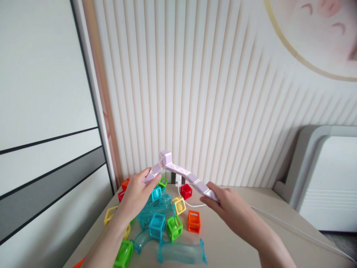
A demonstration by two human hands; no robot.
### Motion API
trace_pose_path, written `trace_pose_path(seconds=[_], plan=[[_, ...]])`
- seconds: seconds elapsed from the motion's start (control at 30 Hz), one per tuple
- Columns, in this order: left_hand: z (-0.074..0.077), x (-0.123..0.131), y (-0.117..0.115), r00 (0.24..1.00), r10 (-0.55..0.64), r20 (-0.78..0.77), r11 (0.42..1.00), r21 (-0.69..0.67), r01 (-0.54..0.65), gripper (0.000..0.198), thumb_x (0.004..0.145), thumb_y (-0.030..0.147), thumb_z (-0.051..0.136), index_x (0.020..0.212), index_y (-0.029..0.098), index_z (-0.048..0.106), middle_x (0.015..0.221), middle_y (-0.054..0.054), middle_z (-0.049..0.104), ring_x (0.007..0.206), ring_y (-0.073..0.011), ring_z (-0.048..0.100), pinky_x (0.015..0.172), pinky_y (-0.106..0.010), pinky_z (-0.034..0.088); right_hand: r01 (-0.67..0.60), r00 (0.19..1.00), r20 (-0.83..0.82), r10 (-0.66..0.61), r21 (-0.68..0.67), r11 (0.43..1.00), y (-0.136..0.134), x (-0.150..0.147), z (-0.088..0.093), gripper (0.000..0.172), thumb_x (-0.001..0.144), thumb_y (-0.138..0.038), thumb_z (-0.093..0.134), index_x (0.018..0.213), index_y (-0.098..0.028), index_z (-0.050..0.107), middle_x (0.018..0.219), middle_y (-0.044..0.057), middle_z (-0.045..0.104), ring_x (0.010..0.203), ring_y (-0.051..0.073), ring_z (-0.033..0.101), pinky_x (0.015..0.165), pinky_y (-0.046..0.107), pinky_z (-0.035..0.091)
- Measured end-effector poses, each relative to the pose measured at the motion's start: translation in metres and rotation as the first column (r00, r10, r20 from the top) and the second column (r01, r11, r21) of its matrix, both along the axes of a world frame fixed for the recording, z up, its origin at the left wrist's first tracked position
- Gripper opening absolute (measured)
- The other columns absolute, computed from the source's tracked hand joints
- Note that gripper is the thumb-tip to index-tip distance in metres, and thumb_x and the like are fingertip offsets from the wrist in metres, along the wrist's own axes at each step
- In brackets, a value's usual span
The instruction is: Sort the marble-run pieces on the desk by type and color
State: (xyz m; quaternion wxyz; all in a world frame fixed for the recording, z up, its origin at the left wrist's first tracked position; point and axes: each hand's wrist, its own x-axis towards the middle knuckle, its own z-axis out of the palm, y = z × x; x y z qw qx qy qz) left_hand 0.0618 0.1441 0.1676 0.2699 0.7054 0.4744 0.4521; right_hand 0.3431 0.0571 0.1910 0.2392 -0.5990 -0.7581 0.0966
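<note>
A lilac segmented snake-like puzzle (180, 171) is held up above the table, bent into an arch with a block-shaped bend near its top left. My left hand (141, 188) grips its left end between thumb and fingers. The right end slopes down into my right hand (220, 197), pinched between thumb and fingers. Both hands are closed on it, and the middle part hangs free between them.
On the table (223, 238) lie several coloured frame cubes, among them a red cube (186, 191) and an orange cube (194, 222). Clear blue track pieces (182, 252) lie among them. A white cable (295, 225) crosses the right side. A ribbed wall (195, 93) stands behind.
</note>
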Motion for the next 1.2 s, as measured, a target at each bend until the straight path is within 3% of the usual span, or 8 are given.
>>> trace_pose_path(seconds=[0.23, 0.4, 0.57, 0.63, 0.77, 0.9, 1.07, 1.2], plan=[[0.002, 0.013, -0.012, 0.91, -0.256, 0.327, 0.891, -0.285, 0.353, 0.047, 0.088, 0.06, 0.065, 0.101, 0.015, 0.063, 0.061, 0.01, 0.034, 0.047, -0.0052, 0.028, 0.041, -0.017, 0.019, 0.069, 0.998, 0.0, -0.069, 0.098, 0.993, 0.007, -0.001, -0.001, 0.025, 0.102, -0.044, 0.055, 0.085, -0.025, 0.054, 0.062, -0.004, 0.063, 0.05, 0.015, 0.053, 0.049, 0.023, 0.025], [-0.002, 0.028, -0.018, 0.696, -0.256, 0.671, 0.742, -0.325, 0.587, 0.045, 0.084, 0.057, 0.073, 0.099, 0.016, 0.062, 0.061, 0.011, 0.038, 0.041, -0.0016, 0.017, 0.034, -0.015, 0.008, 0.101, 0.985, 0.114, -0.132, 0.246, 0.964, 0.015, -0.014, -0.009, 0.019, 0.102, -0.036, 0.055, 0.087, -0.025, 0.052, 0.064, -0.003, 0.065, 0.05, 0.017, 0.059, 0.049, 0.023, 0.025], [0.007, 0.044, -0.031, 0.554, -0.234, 0.799, 0.658, -0.289, 0.695, 0.048, 0.081, 0.062, 0.074, 0.09, 0.017, 0.06, 0.06, 0.011, 0.035, 0.041, -0.001, 0.01, 0.031, -0.014, 0.006, 0.076, 0.959, 0.225, -0.171, 0.379, 0.922, 0.025, -0.036, -0.026, 0.014, 0.096, -0.015, 0.058, 0.092, -0.025, 0.048, 0.078, -0.001, 0.07, 0.063, 0.02, 0.07, 0.051, 0.024, 0.028], [0.006, 0.049, -0.034, 0.596, -0.229, 0.77, 0.702, -0.293, 0.649, 0.052, 0.08, 0.068, 0.071, 0.087, 0.018, 0.057, 0.059, 0.011, 0.037, 0.039, -0.0011, 0.013, 0.032, -0.014, 0.007, 0.064, 0.954, 0.246, -0.169, 0.385, 0.921, 0.027, -0.046, -0.034, 0.02, 0.093, -0.008, 0.058, 0.092, -0.024, 0.047, 0.079, -0.001, 0.07, 0.065, 0.02, 0.072, 0.052, 0.024, 0.029], [-0.008, 0.057, -0.029, 0.813, -0.178, 0.555, 0.851, -0.328, 0.41, 0.054, 0.085, 0.075, 0.057, 0.086, 0.021, 0.052, 0.057, 0.009, 0.042, 0.039, -0.005, 0.026, 0.035, -0.017, 0.017, 0.054, 0.94, 0.3, -0.162, 0.34, 0.939, 0.027, -0.061, -0.047, 0.025, 0.089, -0.001, 0.057, 0.091, -0.024, 0.047, 0.079, 0.0, 0.071, 0.066, 0.022, 0.073, 0.05, 0.025, 0.026], [-0.018, 0.056, -0.022, 0.954, -0.144, 0.264, 0.97, -0.151, 0.188, 0.045, 0.096, 0.065, 0.045, 0.088, 0.021, 0.055, 0.063, 0.004, 0.048, 0.053, -0.0134, 0.047, 0.046, -0.023, 0.034, 0.057, 0.969, 0.219, -0.115, 0.253, 0.966, 0.029, -0.068, -0.052, 0.013, 0.095, -0.013, 0.06, 0.095, -0.023, 0.05, 0.082, 0.004, 0.074, 0.066, 0.024, 0.073, 0.05, 0.027, 0.025], [-0.019, 0.049, -0.017, 0.995, -0.061, 0.081, 0.998, 0.019, 0.06, 0.042, 0.102, 0.056, 0.033, 0.091, 0.022, 0.055, 0.061, 0.002, 0.053, 0.053, -0.0188, 0.053, 0.052, -0.029, 0.034, -0.017, 0.978, -0.208, 0.025, 0.042, 0.999, 0.031, -0.073, -0.047, 0.015, 0.103, -0.034, 0.049, 0.099, -0.022, 0.057, 0.077, 0.003, 0.069, 0.068, 0.02, 0.065, 0.058, 0.025, 0.036], [-0.018, 0.045, -0.013, 0.998, -0.047, 0.045, 0.994, 0.096, 0.042, 0.037, 0.102, 0.053, 0.034, 0.089, 0.023, 0.051, 0.062, 0.001, 0.057, 0.055, -0.0205, 0.058, 0.053, -0.029, 0.035, -0.329, 0.844, -0.48, 0.238, -0.115, 0.937, 0.025, -0.079, -0.046, 0.026, 0.096, -0.045, 0.059, 0.088, -0.02, 0.057, 0.082, 0.001, 0.06, 0.075, 0.016, 0.054, 0.065, 0.024, 0.039]])
